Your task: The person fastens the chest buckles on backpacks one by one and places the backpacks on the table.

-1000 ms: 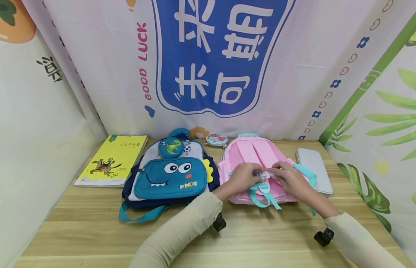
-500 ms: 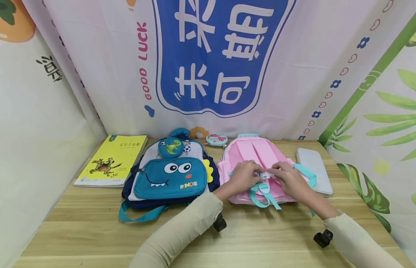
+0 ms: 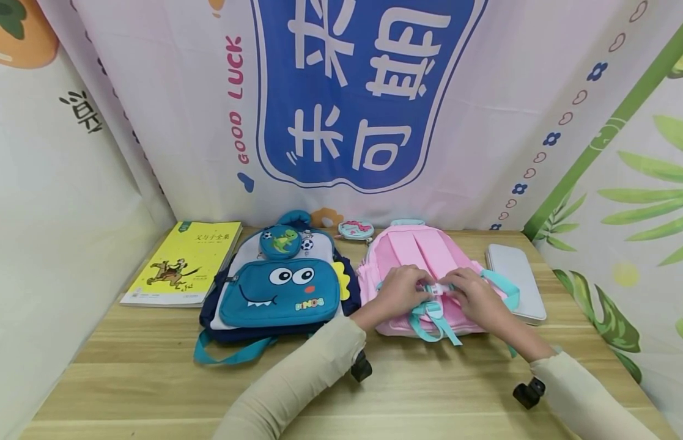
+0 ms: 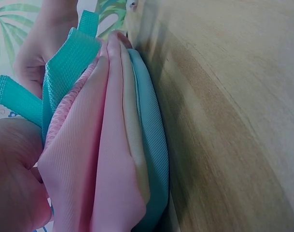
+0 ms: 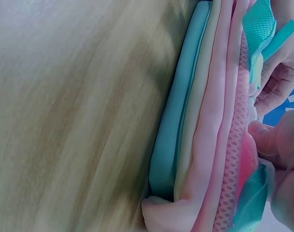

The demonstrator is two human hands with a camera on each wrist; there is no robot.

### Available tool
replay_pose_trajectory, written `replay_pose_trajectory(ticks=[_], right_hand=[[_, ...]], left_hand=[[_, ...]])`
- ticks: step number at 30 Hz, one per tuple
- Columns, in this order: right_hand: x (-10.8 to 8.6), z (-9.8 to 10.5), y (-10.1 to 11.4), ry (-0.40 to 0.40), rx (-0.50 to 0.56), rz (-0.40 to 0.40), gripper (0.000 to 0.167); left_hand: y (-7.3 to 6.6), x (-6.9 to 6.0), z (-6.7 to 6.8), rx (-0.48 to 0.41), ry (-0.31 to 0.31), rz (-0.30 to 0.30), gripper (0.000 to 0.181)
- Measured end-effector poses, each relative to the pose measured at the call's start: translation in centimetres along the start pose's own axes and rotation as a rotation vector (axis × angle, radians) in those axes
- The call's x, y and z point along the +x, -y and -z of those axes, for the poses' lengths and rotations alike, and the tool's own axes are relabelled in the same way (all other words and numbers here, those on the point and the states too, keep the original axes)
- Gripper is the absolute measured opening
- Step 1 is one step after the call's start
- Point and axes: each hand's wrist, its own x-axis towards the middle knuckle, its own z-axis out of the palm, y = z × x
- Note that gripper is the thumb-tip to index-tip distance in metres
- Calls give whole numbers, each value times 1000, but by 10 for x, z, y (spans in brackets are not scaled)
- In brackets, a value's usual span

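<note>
A pink backpack [image 3: 384, 260] lies with its shoulder straps facing up, right of the table's middle. Over its lower back, a small whitish buckle [image 3: 439, 289] sits between both hands. My left hand [image 3: 403, 288] pinches its left end, and my right hand [image 3: 474, 298] pinches the right end. Turquoise webbing [image 3: 436, 327] hangs below them. From the left wrist, the bag's pink side [image 4: 115, 145] and a raised turquoise strap [image 4: 64, 72] are visible. The right wrist view shows the mesh back panel [image 5: 231, 145] beside my right thumb [image 5: 262, 137]; the buckle is mostly hidden there.
A blue dinosaur backpack [image 3: 280, 293] lies to the left, with a yellow book [image 3: 184, 263] beyond it. A small round pouch [image 3: 356, 230] rests near the back curtain. A pale flat case [image 3: 516, 278] lies right of the pink backpack on the wooden table [image 3: 429, 391].
My right fingers have shifted slightly on the buckle, and more of it shows between the hands. My left hand and the bags stay in nearly the same place.
</note>
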Motion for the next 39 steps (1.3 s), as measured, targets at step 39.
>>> replay_pose_trajectory(ticks=[39], right_hand=[[0, -5, 1, -28, 6, 0, 27]], left_hand=[[0, -1, -1, 49, -6, -31, 25]])
